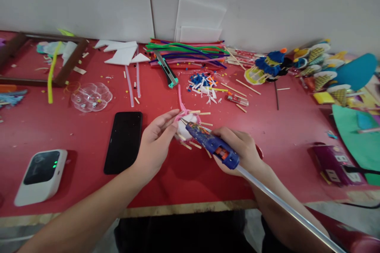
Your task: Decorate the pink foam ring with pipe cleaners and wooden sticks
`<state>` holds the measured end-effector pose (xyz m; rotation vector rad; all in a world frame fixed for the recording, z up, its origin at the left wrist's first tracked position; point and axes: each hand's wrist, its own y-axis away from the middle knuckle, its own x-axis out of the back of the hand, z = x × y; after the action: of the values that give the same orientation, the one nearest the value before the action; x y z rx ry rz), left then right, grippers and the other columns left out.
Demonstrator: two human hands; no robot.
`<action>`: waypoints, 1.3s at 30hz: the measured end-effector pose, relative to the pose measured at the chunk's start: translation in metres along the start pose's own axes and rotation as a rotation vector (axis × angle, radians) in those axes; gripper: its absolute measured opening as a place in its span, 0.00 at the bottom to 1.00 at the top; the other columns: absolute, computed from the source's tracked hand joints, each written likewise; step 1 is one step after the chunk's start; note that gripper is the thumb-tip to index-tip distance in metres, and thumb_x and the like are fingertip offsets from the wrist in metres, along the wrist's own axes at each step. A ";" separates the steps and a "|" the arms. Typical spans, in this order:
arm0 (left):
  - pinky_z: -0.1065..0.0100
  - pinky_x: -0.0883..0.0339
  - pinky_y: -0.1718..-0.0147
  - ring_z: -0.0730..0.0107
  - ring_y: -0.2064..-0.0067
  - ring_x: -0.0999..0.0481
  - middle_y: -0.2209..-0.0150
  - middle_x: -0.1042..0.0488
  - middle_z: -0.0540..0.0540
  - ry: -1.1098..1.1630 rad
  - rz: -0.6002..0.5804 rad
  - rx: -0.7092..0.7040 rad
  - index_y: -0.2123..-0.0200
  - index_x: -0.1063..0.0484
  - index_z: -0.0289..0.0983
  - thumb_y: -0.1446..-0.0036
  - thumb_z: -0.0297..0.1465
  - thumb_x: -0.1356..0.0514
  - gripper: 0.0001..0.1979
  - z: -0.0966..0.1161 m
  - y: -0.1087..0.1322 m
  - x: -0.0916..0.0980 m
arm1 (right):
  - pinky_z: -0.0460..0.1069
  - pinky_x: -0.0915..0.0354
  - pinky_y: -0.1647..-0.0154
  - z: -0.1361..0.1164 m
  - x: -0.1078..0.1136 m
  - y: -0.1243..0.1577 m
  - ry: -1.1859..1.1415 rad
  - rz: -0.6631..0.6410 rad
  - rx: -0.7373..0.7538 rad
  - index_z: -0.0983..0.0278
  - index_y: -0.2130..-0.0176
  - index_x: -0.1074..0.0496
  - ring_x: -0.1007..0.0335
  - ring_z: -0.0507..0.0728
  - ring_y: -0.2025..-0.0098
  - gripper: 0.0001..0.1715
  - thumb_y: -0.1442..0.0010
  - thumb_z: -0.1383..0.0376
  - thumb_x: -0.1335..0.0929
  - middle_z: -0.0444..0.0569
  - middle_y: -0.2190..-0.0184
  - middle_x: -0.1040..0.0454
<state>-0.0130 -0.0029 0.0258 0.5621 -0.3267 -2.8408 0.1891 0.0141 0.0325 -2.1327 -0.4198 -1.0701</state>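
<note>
My left hand (158,136) pinches the left edge of a small round craft piece (186,129), white in the middle with pink pipe cleaner round its rim. Short wooden sticks poke outward from that rim, and a pink pipe cleaner end (179,97) stands up at the back. In my right hand (240,148) is a blue hot glue gun (210,140), its metal tip over the piece close to my left fingertips. A long clear glue stick (285,205) runs out of the gun's rear. Whether the tip touches the piece I cannot tell.
A black phone (123,142) and a white device (41,176) lie to the left. Behind are a box cutter (166,69), bundled pipe cleaners (187,51) and colored scraps (203,83). Finished-looking crafts (320,65) and a purple box (338,164) sit at right.
</note>
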 end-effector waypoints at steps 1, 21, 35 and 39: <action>0.71 0.28 0.64 0.70 0.62 0.21 0.58 0.19 0.45 -0.009 -0.003 0.002 0.57 0.21 0.39 0.47 0.32 0.33 0.13 0.000 0.000 0.000 | 0.45 0.38 0.76 0.000 0.000 -0.001 0.004 0.008 0.000 0.60 0.64 0.36 0.34 0.52 0.77 0.10 0.49 0.69 0.35 0.43 0.76 0.29; 0.72 0.28 0.74 0.71 0.70 0.22 0.68 0.21 0.48 0.253 0.235 0.191 0.64 0.23 0.37 0.51 0.21 0.38 0.10 0.011 -0.016 0.002 | 0.54 0.47 0.72 0.155 0.107 0.070 0.340 -0.179 0.069 0.54 0.63 0.24 0.29 0.58 0.72 0.19 0.51 0.73 0.35 0.50 0.72 0.23; 0.75 0.28 0.74 0.73 0.70 0.22 0.69 0.20 0.49 0.240 0.202 0.151 0.67 0.21 0.37 0.53 0.20 0.38 0.10 0.009 -0.017 0.001 | 0.53 0.39 0.64 0.010 0.015 0.009 0.250 -0.165 -0.269 0.63 0.69 0.30 0.32 0.58 0.67 0.02 0.44 0.69 0.34 0.49 0.71 0.27; 0.72 0.28 0.74 0.70 0.70 0.21 0.67 0.20 0.48 0.209 0.164 0.146 0.64 0.22 0.37 0.54 0.23 0.36 0.11 0.008 -0.015 0.002 | 0.56 0.39 0.61 -0.024 -0.019 0.009 0.343 -0.337 -0.217 0.65 0.67 0.30 0.32 0.62 0.62 0.04 0.39 0.67 0.33 0.53 0.66 0.25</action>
<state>-0.0203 0.0126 0.0281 0.8139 -0.5180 -2.5870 0.1691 -0.0092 0.0238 -2.0473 -0.5277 -1.7096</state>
